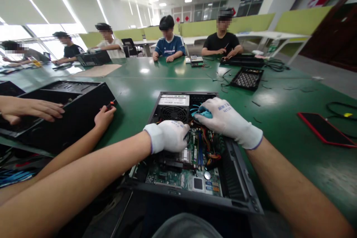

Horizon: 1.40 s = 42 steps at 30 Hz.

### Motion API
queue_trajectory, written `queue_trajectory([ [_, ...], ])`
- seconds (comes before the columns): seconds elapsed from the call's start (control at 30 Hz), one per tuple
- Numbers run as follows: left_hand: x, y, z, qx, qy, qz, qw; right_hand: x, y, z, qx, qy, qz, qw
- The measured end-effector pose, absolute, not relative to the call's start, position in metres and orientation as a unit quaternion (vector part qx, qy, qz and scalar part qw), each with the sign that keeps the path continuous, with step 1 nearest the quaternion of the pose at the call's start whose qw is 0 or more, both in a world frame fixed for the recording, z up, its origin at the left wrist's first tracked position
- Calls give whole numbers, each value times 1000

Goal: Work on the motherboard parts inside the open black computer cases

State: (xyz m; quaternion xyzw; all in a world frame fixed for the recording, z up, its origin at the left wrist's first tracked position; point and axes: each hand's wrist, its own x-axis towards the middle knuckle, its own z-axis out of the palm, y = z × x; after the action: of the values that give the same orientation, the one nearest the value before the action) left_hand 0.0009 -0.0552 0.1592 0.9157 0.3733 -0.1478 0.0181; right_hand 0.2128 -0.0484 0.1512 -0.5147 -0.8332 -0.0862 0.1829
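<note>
An open computer case [241, 178] lies on its side in front of me, its motherboard [173, 178] facing up. My right hand [220, 117], in a white glove, is closed on a blue fan [205, 113] near the far right of the case. My left hand [173, 135], gloved too, is curled low over the middle of the motherboard, beside the heatsink and memory slots. What its fingertips grip, if anything, is hidden. The power supply [174, 100] sits at the far left inside the case. Loose wires [213, 156] run along the right side.
To the left, a co-worker's hand [104, 115] holds a screwdriver beside another black case [64, 115]. A red-edged black tablet-like panel [326, 128] lies at the right with cables. Several people sit across the green table [134, 81], near a dark tray [247, 78] and scattered parts.
</note>
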Motion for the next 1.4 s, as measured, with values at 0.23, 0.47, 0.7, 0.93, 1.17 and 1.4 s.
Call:
queue_trajectory([
  [0.23, 20, -11, 115, 896, 357, -261, 33, 215, -49, 149, -512, -831, -67, 207],
  [0.47, 18, -9, 109, 895, 359, -260, 34, 214, -49, 149, -500, -838, -59, 211],
  [0.7, 20, -8, 114, 893, 372, -254, 24, 217, -50, 148, -494, -840, -53, 217],
  [0.93, 20, -6, 116, 888, 389, -246, 18, 218, -51, 147, -493, -843, -53, 209],
  [1.17, 21, -5, 113, 889, 385, -247, 23, 216, -53, 150, -494, -844, -31, 206],
  [1.4, 20, -2, 111, 895, 378, -235, 31, 216, -52, 149, -490, -845, -31, 213],
])
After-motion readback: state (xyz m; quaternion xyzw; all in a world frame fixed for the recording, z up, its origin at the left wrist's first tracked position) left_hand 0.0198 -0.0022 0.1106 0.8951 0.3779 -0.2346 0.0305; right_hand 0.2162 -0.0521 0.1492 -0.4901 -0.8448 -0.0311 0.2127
